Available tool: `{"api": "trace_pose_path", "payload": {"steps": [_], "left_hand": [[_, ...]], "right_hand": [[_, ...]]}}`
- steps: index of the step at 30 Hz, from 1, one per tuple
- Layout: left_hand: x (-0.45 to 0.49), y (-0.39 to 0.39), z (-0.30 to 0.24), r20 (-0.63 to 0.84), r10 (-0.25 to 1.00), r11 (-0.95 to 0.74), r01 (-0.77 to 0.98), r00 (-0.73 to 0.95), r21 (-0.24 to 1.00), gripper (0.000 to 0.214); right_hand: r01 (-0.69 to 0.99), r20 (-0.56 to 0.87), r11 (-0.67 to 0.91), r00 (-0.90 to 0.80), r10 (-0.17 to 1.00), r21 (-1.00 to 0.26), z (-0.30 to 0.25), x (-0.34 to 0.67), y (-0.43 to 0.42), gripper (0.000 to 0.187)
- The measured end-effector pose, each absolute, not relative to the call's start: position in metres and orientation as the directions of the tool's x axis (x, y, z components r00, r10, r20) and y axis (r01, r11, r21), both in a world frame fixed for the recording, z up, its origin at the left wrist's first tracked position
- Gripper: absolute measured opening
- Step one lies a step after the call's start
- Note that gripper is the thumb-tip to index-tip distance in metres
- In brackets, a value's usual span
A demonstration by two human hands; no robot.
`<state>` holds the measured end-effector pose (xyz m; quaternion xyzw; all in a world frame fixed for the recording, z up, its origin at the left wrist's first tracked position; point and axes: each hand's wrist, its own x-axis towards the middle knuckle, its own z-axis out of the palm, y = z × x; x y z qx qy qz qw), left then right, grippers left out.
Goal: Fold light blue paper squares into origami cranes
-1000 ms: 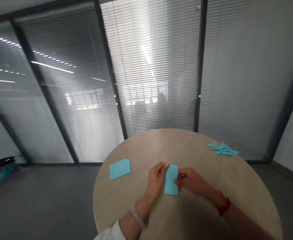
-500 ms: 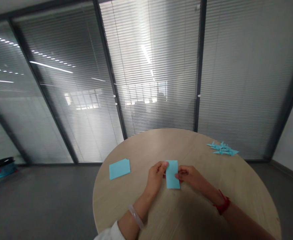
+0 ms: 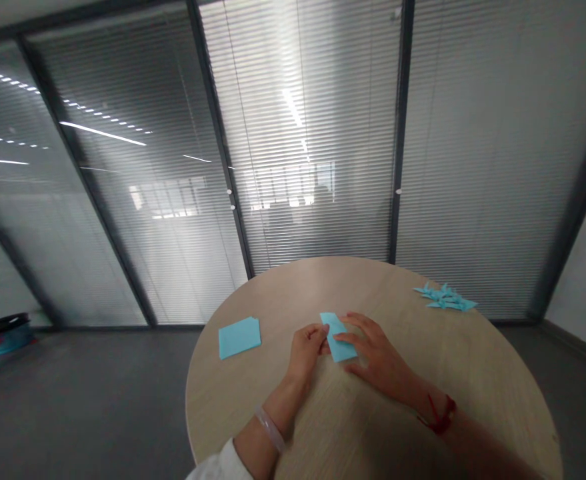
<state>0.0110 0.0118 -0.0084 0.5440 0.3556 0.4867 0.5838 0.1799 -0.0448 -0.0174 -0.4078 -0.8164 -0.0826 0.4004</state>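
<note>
A folded light-blue sheet of paper (image 3: 340,348) is held slightly tilted over the middle of the round table. My left hand (image 3: 309,347) pinches its left edge between thumb and fingers. On the other side, my right hand (image 3: 375,350) has its fingers spread, with fingertips lying over the paper's right part. A clear bangle circles my left wrist, and a red cord is on my right wrist.
A stack of light-blue paper (image 3: 239,338) lies on the left of the round wooden table (image 3: 293,290). A pile of folded blue paper pieces (image 3: 447,297) sits near its right far edge. Glass partitions with blinds (image 3: 317,133) stand behind.
The paper has tilted and shifted a little left and away from me. My right hand has gone from pinching the paper's right edge to spreading its fingers over it.
</note>
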Motion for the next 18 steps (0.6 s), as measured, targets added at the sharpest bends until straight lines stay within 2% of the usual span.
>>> {"api": "trace_pose_path", "payload": {"steps": [3, 7, 9, 14, 18], "left_hand": [[0.011, 0.014, -0.012, 0.094, 0.955, -0.041, -0.189, 0.282, 0.981, 0.041], [0.010, 0.017, -0.016, 0.081, 0.951, -0.035, -0.158, 0.298, 0.987, 0.042], [0.010, 0.016, -0.016, 0.077, 0.941, -0.028, -0.150, 0.330, 0.988, 0.043], [0.013, 0.010, -0.014, 0.059, 0.889, -0.012, -0.107, 0.453, 0.994, 0.048], [0.017, 0.006, -0.016, 0.076, 0.844, -0.039, -0.081, 0.531, 0.996, 0.054]], "right_hand": [[0.769, 0.766, 0.634, -0.359, 0.533, -0.082, -0.015, 0.180, -0.045, 0.024], [0.764, 0.784, 0.635, -0.324, 0.530, -0.113, -0.013, 0.180, -0.045, 0.010], [0.750, 0.776, 0.631, -0.272, 0.569, -0.200, -0.014, 0.181, -0.044, 0.012], [0.679, 0.678, 0.505, -0.015, 0.735, -0.533, -0.019, 0.189, -0.037, 0.021], [0.564, 0.587, 0.439, 0.102, 0.803, -0.699, -0.020, 0.193, -0.034, 0.019]]}}
